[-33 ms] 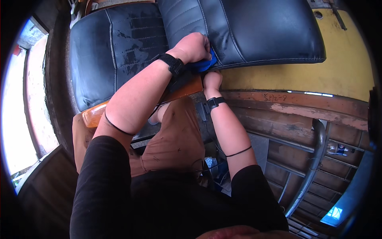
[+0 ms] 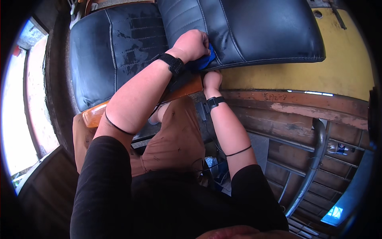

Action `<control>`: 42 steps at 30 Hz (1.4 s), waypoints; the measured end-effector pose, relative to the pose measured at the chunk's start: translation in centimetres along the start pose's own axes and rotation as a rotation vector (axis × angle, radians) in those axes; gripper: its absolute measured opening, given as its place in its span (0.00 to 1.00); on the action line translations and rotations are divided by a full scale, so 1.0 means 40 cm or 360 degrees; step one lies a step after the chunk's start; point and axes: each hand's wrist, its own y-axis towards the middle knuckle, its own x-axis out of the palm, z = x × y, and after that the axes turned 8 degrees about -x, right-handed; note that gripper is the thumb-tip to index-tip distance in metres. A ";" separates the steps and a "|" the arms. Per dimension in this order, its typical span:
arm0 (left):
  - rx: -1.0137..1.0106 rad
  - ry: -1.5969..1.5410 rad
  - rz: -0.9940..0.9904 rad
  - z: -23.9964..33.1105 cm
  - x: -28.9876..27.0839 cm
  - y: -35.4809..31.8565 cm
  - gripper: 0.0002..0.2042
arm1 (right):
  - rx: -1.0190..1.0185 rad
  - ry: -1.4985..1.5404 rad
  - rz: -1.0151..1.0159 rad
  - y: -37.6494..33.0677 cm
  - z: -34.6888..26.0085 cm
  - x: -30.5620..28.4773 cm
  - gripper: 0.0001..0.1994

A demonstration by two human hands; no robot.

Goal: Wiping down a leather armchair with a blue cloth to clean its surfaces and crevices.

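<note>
A black padded chair with stitched panels stands before me, its one cushion marked with wet-looking patches and its other cushion smoother. My left hand is closed around a blue cloth and presses it on the chair where the two cushions meet, near the lower edge. Just below, my right hand reaches under the edge of the right cushion beside the orange-brown wooden armrest. Its fingers are hidden there, so their grip does not show.
Behind the right cushion lies a yellow board edged by a worn wooden beam. Metal tubing forms a frame at the right. My knees in brown trousers are close below the armrest. Bright daylight enters at the left.
My left hand and the blue cloth have shifted very slightly up along the chair. My right hand stays in place.
</note>
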 end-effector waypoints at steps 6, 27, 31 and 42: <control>-0.0160 0.0021 0.0383 -0.050 -0.011 0.020 0.13 | 0.0051 0.0094 0.0012 -0.029 -0.050 0.022 0.13; -0.0069 0.0295 0.0197 -0.017 -0.004 0.006 0.12 | 0.0180 0.0093 -0.0065 -0.036 -0.101 0.004 0.14; 0.0024 0.0226 0.0153 -0.001 -0.008 -0.006 0.13 | 0.0247 0.0118 -0.0073 -0.038 -0.109 -0.003 0.14; -0.0023 0.0275 -0.0212 0.029 0.006 -0.033 0.18 | 0.0148 -0.0101 -0.0090 -0.040 -0.115 0.012 0.14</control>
